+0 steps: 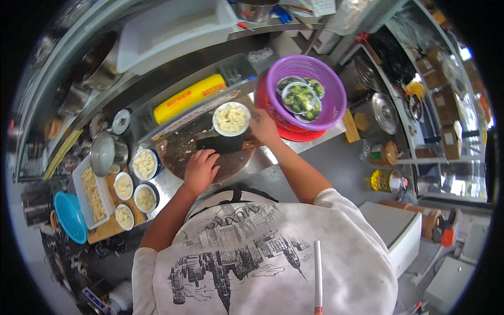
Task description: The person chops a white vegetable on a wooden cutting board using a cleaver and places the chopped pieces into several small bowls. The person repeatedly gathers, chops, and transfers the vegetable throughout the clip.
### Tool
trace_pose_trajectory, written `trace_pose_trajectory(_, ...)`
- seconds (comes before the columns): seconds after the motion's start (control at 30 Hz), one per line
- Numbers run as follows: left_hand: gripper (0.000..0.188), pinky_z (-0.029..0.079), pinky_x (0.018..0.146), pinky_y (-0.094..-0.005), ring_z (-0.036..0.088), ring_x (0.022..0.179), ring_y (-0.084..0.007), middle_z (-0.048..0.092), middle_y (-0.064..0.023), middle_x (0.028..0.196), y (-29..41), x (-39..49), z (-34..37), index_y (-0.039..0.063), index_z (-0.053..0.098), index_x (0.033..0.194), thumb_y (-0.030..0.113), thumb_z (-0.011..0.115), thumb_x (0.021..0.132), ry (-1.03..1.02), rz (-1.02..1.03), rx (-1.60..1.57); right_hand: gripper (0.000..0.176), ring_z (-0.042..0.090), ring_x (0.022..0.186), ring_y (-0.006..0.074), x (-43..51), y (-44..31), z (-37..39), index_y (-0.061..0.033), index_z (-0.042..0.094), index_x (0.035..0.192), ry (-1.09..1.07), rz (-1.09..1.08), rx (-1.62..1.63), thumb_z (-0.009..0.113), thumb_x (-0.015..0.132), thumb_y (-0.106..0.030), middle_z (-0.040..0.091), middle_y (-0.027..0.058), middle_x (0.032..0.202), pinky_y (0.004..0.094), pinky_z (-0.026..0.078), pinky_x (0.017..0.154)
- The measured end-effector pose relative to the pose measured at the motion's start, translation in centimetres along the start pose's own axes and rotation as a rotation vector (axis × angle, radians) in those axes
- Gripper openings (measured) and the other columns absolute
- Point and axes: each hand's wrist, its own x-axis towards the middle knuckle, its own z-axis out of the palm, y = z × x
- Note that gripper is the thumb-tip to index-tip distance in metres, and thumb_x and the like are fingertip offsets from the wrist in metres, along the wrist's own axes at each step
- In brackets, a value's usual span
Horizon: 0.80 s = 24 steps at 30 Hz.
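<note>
A round wooden chopping board [179, 151] lies before me with pale scraps on it. Across it a dark-bladed cleaver [220, 145] lies flat, its wooden handle to the right. My left hand [201, 168] rests on the board, fingers slightly spread, fingertips at the near edge of the blade. Just beyond the cleaver is a white bowl [231, 119] heaped with pale cut pieces of food, perhaps cauliflower. Beside that bowl's right rim is my right hand [264, 126], somewhat blurred; its grip is unclear. The cleaver's handle shows below this hand.
Wrapped broccoli bowls [299, 98] sit in a purple basket [338, 100] above a red basin [307, 134]. Several filled bowls [145, 164] stand left, near a tub of pale strips [94, 197]. A yellow roll [191, 98] lies behind the board, below a white bin [132, 53].
</note>
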Motion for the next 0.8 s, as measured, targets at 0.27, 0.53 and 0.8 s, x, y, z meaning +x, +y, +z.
trace_pose_trajectory(0.27,0.014,0.050,0.088,-0.0437,0.068,0.105,-0.0250,0.073,-0.0010,0.109,-2.4,2.3,3.4,0.011,0.077,0.102,0.014,0.076,0.088,0.061,0.048,0.139,0.025,0.069,0.064,0.0159,0.8,-0.9,-1.1,0.0029,0.075,0.113,-0.193,0.165,0.200,0.066,0.092,-0.006,0.074,0.0083,0.082,0.0338,0.056,0.059)
trace_pose_trajectory(0.53,0.007,0.055,0.073,-0.0439,0.073,0.080,-0.0304,0.075,-0.0099,0.088,-4.5,-2.1,-2.2,0.009,0.076,0.097,0.014,0.074,0.093,0.272,-0.257,-0.153,0.020,0.074,0.064,0.0155,-3.4,-3.3,1.6,-0.0025,0.075,0.112,-0.377,0.220,0.028,0.070,0.097,-0.015,0.075,0.0087,0.077,0.0329,0.058,0.059)
trace_pose_trajectory(0.8,0.016,0.055,0.078,-0.0462,0.070,0.088,-0.0390,0.071,-0.0175,0.096,-9.0,0.2,-10.2,0.005,0.076,0.108,0.017,0.067,0.103,0.384,-0.376,-0.220,0.020,0.075,0.087,0.0434,-0.2,-9.7,-0.7,-0.0071,0.079,0.104,-0.010,-0.327,-0.454,0.066,0.097,-0.021,0.077,0.0214,0.091,0.0498,0.061,0.078)
